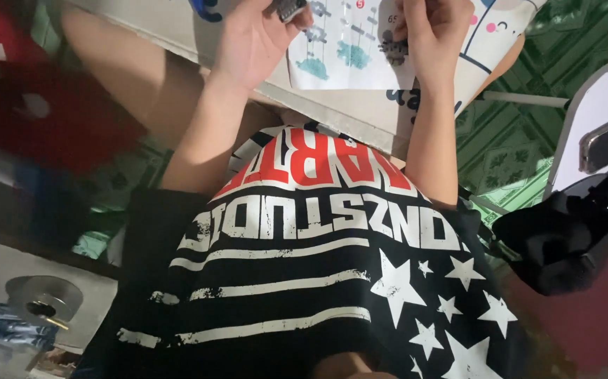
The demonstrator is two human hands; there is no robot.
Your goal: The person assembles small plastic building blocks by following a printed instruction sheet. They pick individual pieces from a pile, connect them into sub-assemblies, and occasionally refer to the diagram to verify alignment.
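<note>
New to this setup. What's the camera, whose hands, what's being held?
There is one picture, from a camera worn on a person's head, looking straight down their black printed shirt to their lap. No machine: two bare hands. The left hand pinches a small dark grey piece at the top edge. The right hand holds a small grey clustered piece. Under both lies a white printed instruction sheet on a pale flat board across the knees. The floor has green patterned tiles.
</note>
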